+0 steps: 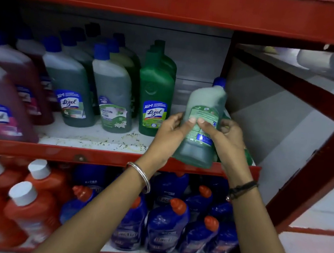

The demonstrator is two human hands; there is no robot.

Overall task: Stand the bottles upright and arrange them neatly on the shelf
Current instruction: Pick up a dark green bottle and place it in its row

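A pale green bottle with a blue cap stands nearly upright at the right end of the middle shelf, leaning slightly right, its back label facing me. My left hand grips its left side and my right hand its right side, thumbs meeting on the label. Left of it stand an opaque green Lizol bottle and rows of upright grey-green blue-capped bottles. Something green lies behind my right hand, mostly hidden.
Maroon bottles fill the shelf's left end. The red front rail runs below my wrists. Below are orange bottles with white caps and blue bottles with orange caps. A red frame post bounds the right side.
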